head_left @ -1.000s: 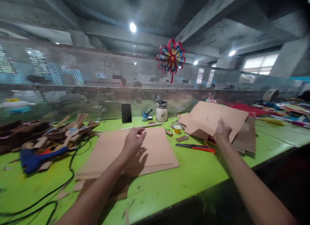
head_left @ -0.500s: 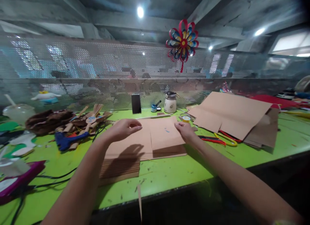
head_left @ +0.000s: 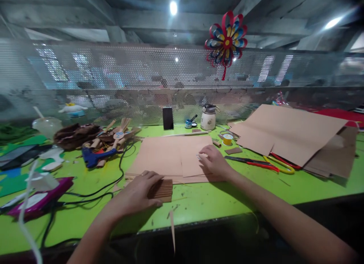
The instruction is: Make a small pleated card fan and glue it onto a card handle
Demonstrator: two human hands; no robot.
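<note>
Brown cardboard sheets (head_left: 162, 154) lie flat on the green table (head_left: 193, 207), with a smaller piece (head_left: 189, 163) on their right part. My right hand (head_left: 213, 161) rests over that smaller piece, its fingers bent at the small blue mark; whether they pinch anything is hidden. At the near left edge of the sheets, my left hand (head_left: 140, 194) lies with fingers apart over a ribbed corrugated piece (head_left: 165, 190), touching it and holding nothing.
Scissors with red handles (head_left: 251, 161), a yellow tape roll (head_left: 227, 139) and large cardboard sheets (head_left: 290, 135) are on the right. A blue glue gun (head_left: 95, 156), black cables and a magenta box (head_left: 42, 199) lie left. A phone (head_left: 167, 118) and jar (head_left: 208, 118) stand behind.
My left hand has come down and nearer, from above the sheets to the corrugated piece. My right hand has let go of the smaller piece's right edge, which now lies flatter, and moved onto it.
</note>
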